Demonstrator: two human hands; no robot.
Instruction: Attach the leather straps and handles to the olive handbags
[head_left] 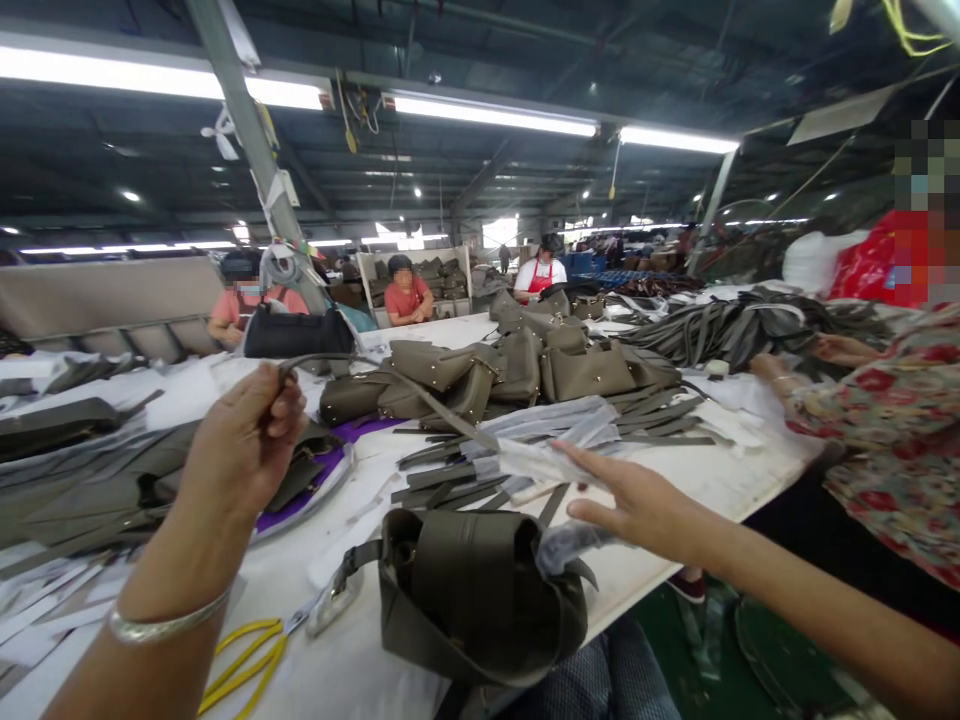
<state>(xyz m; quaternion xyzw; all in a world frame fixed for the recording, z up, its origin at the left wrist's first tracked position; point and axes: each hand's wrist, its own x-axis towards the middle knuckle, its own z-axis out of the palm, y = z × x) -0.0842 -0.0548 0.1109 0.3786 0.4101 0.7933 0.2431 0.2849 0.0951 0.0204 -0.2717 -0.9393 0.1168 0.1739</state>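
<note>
Holding a strap (448, 411) above the table (731, 475), beyond the bag (472, 560): pinched in the left hand (244, 430), with the right hand (645, 505) loosely spread at the white wrapping (534, 461). Probably unwrapping; next calls for gripping the wrapping.

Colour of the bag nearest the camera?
Dark olive; the bag shows best in the head view, the only one.

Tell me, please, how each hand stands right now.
Left hand: closed, holding a dark strap.
Right hand: loosely open at the white wrapping; whether they touch cannot be told.
</note>
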